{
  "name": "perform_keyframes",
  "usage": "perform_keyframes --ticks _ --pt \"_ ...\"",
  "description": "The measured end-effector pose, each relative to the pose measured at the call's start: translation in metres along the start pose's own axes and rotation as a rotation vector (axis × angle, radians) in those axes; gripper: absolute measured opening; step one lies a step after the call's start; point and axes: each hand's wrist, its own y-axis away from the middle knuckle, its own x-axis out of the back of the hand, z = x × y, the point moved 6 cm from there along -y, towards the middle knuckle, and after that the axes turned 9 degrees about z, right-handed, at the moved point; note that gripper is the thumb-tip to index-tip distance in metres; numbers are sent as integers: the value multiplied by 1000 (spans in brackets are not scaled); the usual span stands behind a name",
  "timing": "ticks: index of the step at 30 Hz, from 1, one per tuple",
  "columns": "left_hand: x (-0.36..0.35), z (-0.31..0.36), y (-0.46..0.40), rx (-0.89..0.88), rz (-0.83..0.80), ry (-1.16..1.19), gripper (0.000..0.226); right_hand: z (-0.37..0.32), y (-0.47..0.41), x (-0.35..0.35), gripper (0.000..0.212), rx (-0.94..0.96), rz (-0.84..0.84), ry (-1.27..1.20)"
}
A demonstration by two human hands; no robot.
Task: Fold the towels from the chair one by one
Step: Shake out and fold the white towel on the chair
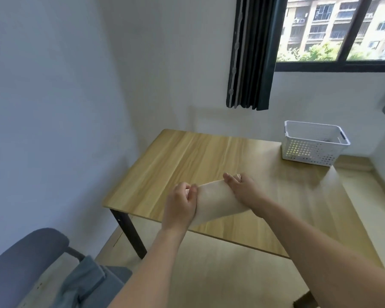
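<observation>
The left hand (181, 205) is gripping one corner of a beige towel (216, 202), with the fingers curled and the thumb pinching the cloth. The right hand (242, 185) is grasping the other top corner in the same way, fingers bent around the edge. Between the two hands the towel is stretching out in a smooth sheet, and it is hanging just above the near part of the table (187, 156); whether its lower edge is touching the table is not clear. Both bare forearms are reaching in from the near side of the table. The table is a light wooden one with black legs. On the far right corner of the table a white basket (309, 150) with small holes in its walls is standing; something dark is lying inside, too small to tell. To the near left of the table a grey chair (20, 258) is standing on the floor, and a blue-grey towel (85, 283) is lying over its seat. Behind the table, on the wall, a dark curtain (249, 54) is hanging beside a window (333, 30).
</observation>
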Motion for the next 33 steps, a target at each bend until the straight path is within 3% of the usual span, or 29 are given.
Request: perform_keyframes --ticks 6,12,15,20,22,25,26,29,33 --pt "-71 67 1 19 -51 43 60 19 -46 85 34 3 -19 -49" --pt "-161 122 -21 169 -40 122 29 43 -109 164 36 -2 15 -156" --pt "-208 163 -27 188 20 111 24 66 -145 208 39 -41 -77 -151" --pt "-283 215 -29 293 71 84 22 101 -207 274 26 -171 -224 -83" --pt "-313 227 -22 384 0 66 29 113 -228 297 31 -165 -250 38" --pt "-357 239 -14 475 -189 92 35 115 -255 330 4 -86 -261 149" --pt "-371 246 -15 479 -228 99 35 114 -269 340 12 -66 -256 165" --pt "-411 272 -33 408 -316 31 37 115 -313 365 4 10 -238 208" --pt "-474 312 -85 256 -371 -82 35 110 -393 398 30 75 -204 200"
